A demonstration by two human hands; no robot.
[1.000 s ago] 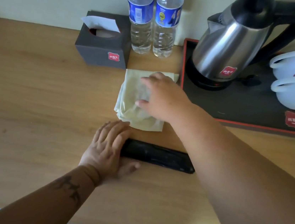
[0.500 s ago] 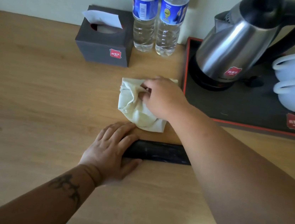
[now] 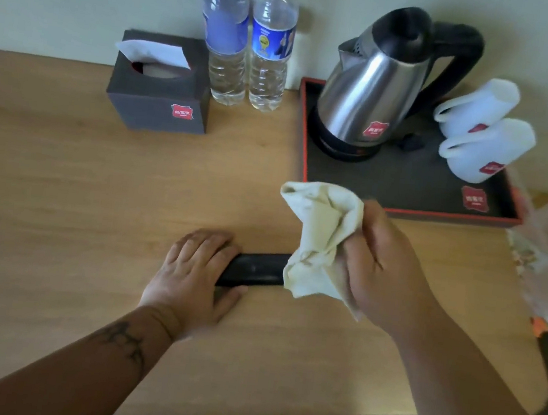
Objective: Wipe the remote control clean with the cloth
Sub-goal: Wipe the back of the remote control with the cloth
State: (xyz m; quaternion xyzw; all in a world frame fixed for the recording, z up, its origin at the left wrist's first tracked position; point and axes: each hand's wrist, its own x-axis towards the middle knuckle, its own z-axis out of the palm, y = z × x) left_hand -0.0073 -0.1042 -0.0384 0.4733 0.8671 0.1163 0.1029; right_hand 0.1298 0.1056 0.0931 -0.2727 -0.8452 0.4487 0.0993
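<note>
Wooden desk (image 3: 59, 198) against a pale wall, seen from the head camera; I log what differs from half a second ago.

Right hand (image 3: 385, 272): fingers curled around the cloth (image 3: 320, 240), bunched and gripped. Half a second ago this hand was gathering the cloth flat on the desk near the tray; now the cloth is off the surface and carried toward me. Its lower folds hang in front of the right end of the remote (image 3: 254, 268); I cannot tell whether they touch it.

Left hand (image 3: 193, 276): palm and fingers laid over the left end of the remote, thumb on the near side, pinning it to the desk. No change from the earlier frames. The remote lies lengthwise across the desk centre, only its middle stretch visible between hand and cloth.

Judgement: pickup of the cloth is done; wiping itself has not begun. Next step is probably a stroke along the exposed length, while the left hand holds the remote steady.

Outward: tray (image 3: 405, 192) behind the cloth, carrying kettle (image 3: 373, 92) and two white cups (image 3: 482, 129). Two bottles (image 3: 247, 49) and tissue box (image 3: 159, 90) stand at the wall. All well apart from the work.
</note>
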